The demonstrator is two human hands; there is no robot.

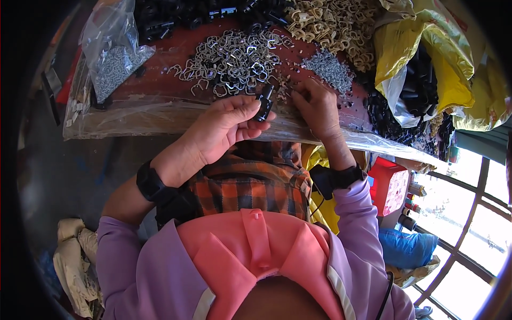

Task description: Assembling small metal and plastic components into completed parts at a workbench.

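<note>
My left hand (221,125) is closed round a small black plastic part (264,104), thumb on top, held just above the table's near edge. The part has a narrow round end pointing away from me. My right hand (320,109) rests on the table to the right, thumb and fingertips drawn together beside a scatter of tiny copper-coloured pieces (285,84). Whatever those fingertips hold is too small to make out. Beyond my hands lies a heap of bent metal clips (234,58). A pile of small silver screws (332,69) is just past my right hand.
Black plastic parts (186,15) and beige plastic pieces (338,26) are heaped at the back. A clear bag of screws (114,66) sits left on the reddish table (168,50). At right, a yellow bag (397,53) holds black tubes, with thin black pieces (389,125) beside it.
</note>
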